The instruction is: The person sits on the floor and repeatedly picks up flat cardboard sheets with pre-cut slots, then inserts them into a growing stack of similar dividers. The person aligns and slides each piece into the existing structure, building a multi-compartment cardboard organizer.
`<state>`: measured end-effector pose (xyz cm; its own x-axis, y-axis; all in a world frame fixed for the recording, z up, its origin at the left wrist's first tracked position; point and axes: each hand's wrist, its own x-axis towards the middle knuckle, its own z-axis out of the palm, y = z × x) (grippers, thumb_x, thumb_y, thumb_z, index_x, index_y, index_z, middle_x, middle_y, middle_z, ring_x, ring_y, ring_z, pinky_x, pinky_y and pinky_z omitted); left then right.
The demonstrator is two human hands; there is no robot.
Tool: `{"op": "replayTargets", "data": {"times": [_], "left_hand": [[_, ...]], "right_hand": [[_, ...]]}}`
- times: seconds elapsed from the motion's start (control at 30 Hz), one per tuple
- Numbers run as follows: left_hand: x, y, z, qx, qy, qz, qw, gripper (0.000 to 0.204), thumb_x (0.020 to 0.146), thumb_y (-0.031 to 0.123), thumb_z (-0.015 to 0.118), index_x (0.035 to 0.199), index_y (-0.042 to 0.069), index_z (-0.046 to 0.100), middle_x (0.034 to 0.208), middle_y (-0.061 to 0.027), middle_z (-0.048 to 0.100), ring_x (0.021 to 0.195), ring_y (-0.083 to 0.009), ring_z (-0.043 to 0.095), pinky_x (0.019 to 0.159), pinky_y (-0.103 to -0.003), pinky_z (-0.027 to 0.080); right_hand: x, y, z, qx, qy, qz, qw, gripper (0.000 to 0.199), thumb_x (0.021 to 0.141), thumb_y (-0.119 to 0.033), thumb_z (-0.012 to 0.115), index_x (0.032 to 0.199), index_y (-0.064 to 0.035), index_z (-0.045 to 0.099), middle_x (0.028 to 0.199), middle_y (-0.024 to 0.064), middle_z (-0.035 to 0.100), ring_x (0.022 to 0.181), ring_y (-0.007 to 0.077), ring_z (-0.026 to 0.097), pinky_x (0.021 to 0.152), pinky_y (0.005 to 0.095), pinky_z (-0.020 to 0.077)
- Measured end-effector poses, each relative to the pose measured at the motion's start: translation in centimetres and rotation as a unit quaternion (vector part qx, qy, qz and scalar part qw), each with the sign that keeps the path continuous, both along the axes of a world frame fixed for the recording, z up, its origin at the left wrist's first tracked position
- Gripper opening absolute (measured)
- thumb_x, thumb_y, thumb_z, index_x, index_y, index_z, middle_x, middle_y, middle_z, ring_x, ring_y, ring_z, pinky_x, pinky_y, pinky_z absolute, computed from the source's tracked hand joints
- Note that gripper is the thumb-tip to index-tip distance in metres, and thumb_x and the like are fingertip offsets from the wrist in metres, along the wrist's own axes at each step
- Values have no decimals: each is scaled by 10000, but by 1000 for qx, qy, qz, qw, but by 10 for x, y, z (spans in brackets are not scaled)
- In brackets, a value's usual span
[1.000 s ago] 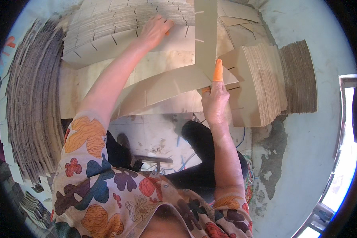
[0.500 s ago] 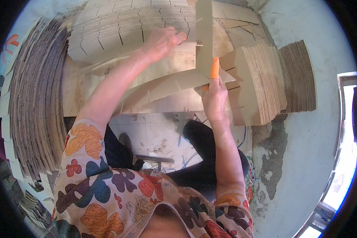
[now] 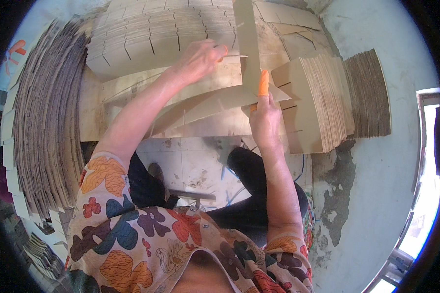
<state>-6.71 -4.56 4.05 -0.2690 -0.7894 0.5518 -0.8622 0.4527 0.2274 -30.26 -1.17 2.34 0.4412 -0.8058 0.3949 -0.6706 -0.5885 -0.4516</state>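
Currently, just left of the fanned right-side stack (image 3: 293, 117), the right hand (image 3: 265, 115) grips crossed cardboard strips (image 3: 250, 44), while farther left of it the left hand (image 3: 200, 58) apparently pinches an edge-on strip (image 3: 236, 56), long axis crosswise.

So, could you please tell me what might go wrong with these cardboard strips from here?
The curved strip runs out bowed from the right hand, so it might crease if pressed. That hand is also close to the slotted stack, and a bump could perhaps shift it.
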Motion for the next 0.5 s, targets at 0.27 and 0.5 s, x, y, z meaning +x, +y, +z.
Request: {"op": "replayTargets", "data": {"times": [0.27,0.5], "left_hand": [[-11,19,6,-10,9,-62,998,70,779,69,617,800,41,556,650,-115,530,655,-286,541,559,-395,451],[-1,12,38,246,243,-13,938,120,755,36,605,874,31,605,674,-132,588,666,-211,591,597,-358,468]], "right_hand": [[-2,1,-4,25,26,-4,999,766,769,47,509,1446,-95,180,899,217,564,661,385,592,545,441,492],[-4,5,-6,31,-7,4,999,738,793,43,489,1446,-103,178,964,244,559,674,385,597,555,436,504]]}}
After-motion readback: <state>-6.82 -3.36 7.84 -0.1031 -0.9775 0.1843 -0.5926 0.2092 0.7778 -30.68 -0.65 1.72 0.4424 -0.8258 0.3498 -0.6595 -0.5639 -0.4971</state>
